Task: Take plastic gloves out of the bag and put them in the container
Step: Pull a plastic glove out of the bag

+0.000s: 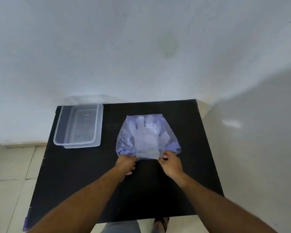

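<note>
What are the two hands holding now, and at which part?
Both hands, left and right, pinch the bag at its near edge.

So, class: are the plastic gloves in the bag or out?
In. The gloves show through the clear bag; both hands only pinch its near edge.

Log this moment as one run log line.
left hand: grips bag edge | right hand: same | gloves: inside | container: empty

The tabletop [183,165] is matt black. The bag [124,140] is thin, glossy, crinkled bluish plastic, the gloves [146,137] inside filmy and translucent. The container [77,125] is clear, smooth rigid plastic.
</note>
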